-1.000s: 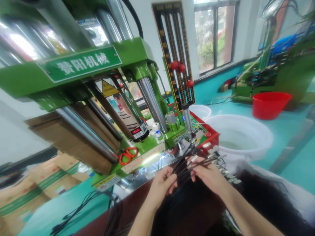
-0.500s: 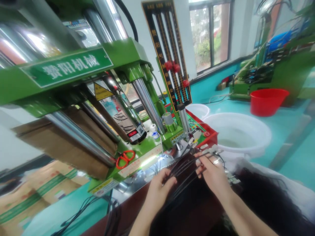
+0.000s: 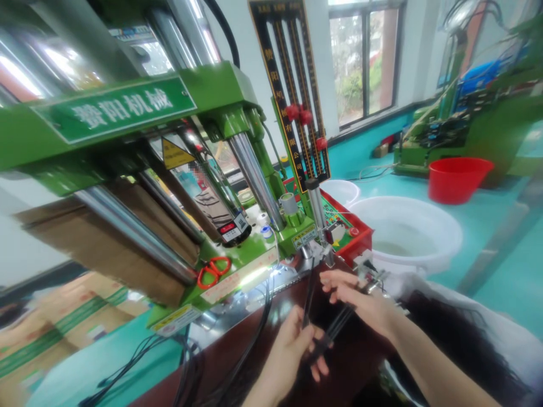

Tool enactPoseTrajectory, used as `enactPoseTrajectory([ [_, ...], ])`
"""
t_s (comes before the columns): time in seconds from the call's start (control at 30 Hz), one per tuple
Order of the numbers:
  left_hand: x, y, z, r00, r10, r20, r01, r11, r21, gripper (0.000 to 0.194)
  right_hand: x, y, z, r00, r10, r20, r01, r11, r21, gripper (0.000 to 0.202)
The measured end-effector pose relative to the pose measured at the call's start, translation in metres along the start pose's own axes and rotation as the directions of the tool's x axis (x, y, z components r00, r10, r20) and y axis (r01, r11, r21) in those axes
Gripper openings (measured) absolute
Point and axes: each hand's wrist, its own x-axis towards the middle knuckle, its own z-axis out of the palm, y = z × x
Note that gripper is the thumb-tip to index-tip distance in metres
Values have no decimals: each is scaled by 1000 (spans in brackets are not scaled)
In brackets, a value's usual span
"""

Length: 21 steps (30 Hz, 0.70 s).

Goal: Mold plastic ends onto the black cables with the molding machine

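Single view, head-worn; looked forward and steeply down from above the bare forearms, which entered at the bottom edge. Left hand and right hand sat close to the lens, low and right of centre, over the dark red-brown tabletop. Green press stood close, filling the left and upper left, cut by the top edge; its columns leaned in frame, so camera was rolled. Mid-range, right: large white tub, red bucket. Window lay far off, top right. Edges smeared; distance to the cartons, lower left, was probably moderate.
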Motion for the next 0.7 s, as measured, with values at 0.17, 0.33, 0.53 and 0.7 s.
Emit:
enactPoseTrajectory([
  [0.17,-20,-12,3,979,-74,188,56,993,101,36,1,1,10,982,60,178,-90,982,164,32],
  [0.33,-31,-11,7,921,-217,325,183,974,134,46,-9,-3,27,933,141,332,-153,988,11,28],
  [0.53,-11,-18,45,999,-30,30,38,949,-314,38,-18,5,34,773,519,365,-496,853,-163,38],
  [0.7,2,-30,60,989,-114,-94,76,937,-340,41,12,-8,11,958,183,222,-203,977,70,37],
])
